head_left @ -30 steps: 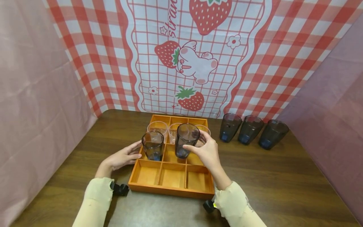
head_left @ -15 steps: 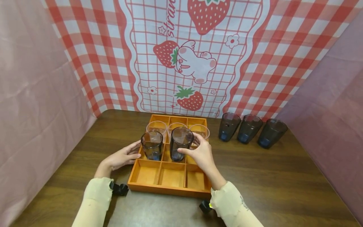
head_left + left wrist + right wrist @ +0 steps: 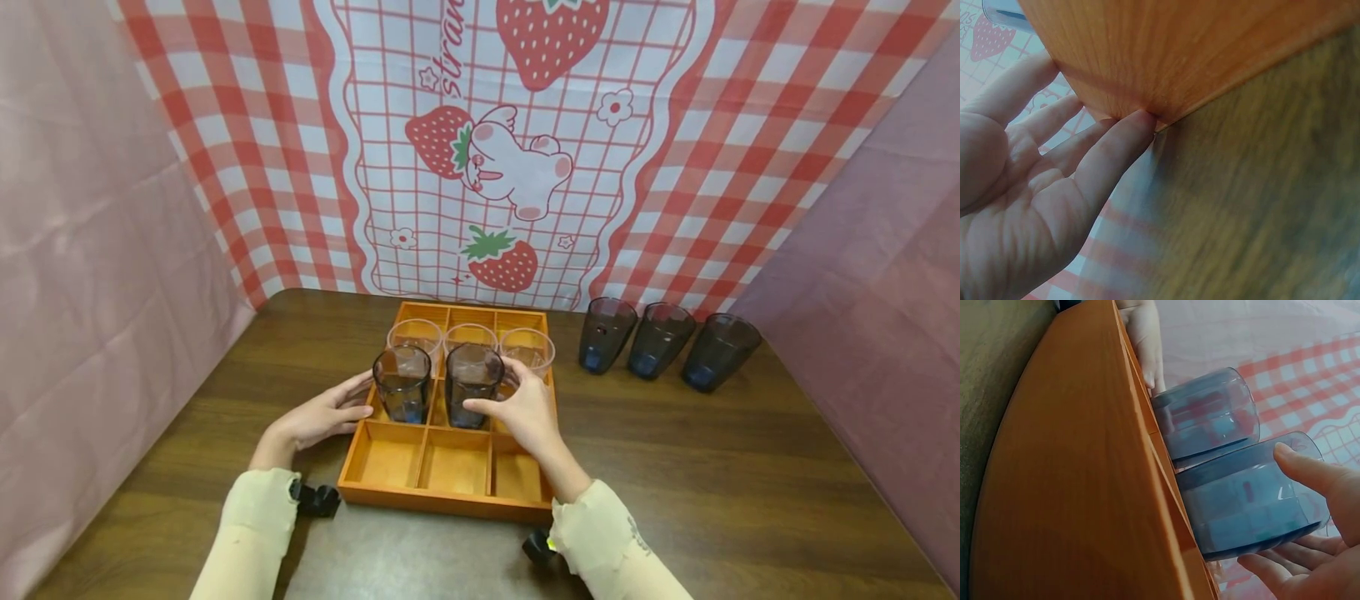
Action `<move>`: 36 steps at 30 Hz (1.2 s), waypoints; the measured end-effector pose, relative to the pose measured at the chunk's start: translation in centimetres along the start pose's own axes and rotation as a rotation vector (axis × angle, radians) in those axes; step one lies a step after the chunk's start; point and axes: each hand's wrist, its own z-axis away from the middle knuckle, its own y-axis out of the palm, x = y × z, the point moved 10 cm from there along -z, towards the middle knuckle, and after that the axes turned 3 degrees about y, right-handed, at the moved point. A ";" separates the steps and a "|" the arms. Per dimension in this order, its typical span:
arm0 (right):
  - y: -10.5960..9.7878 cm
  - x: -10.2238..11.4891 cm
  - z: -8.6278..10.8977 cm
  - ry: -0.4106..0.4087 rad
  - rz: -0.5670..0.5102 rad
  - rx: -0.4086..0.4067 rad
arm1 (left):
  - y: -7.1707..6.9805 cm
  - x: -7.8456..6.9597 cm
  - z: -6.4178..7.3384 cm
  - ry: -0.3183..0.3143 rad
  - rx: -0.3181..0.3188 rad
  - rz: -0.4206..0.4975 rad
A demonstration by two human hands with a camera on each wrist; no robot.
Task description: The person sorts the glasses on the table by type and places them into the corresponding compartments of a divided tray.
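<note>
In the head view, my right hand [image 3: 528, 415] holds a smoky dark tumbler [image 3: 465, 379] between thumb and fingers. It stands upright in the middle compartment of the wooden divided tray [image 3: 446, 504]. Just left of it, a second dark tumbler [image 3: 397, 387] occupies the middle row's left compartment. Both tumblers rise side by side above the rim in the right wrist view, with my right thumb [image 3: 1300, 465] on the nearer one. Against the tray's left outer wall [image 3: 1147, 56], my left hand [image 3: 1054, 187] rests its extended fingertips.
Three clear cups, including one at the right [image 3: 528, 350], fill the tray's back row. Several bare compartments [image 3: 457, 462] lie in front. Three more dark tumblers [image 3: 651, 342] line up at the table's back right. A checked strawberry cloth [image 3: 300, 150] hangs behind.
My right hand has moved left and down with the tumbler, lowering it into the middle compartment. The left hand keeps its place at the tray's side.
</note>
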 end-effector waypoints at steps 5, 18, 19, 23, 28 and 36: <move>0.4 -0.1 -0.1 -0.014 0.009 0.004 | -0.1 0.1 0.0 -0.004 -0.004 -0.002; 0.8 0.8 0.3 -0.104 0.171 0.014 | 0.2 0.0 -0.2 0.004 0.003 0.001; 0.8 0.9 0.3 -0.105 0.178 0.023 | 0.2 0.0 -0.1 0.004 0.003 0.000; 0.9 0.8 0.4 -0.085 0.148 0.062 | 0.1 0.0 0.0 -0.001 0.003 0.000; -0.1 0.4 0.6 -0.073 0.000 0.080 | 0.2 -0.1 0.1 0.003 0.003 0.004; -4.2 0.0 0.9 -0.144 -0.120 0.008 | 0.3 -0.3 0.1 0.002 0.000 -0.004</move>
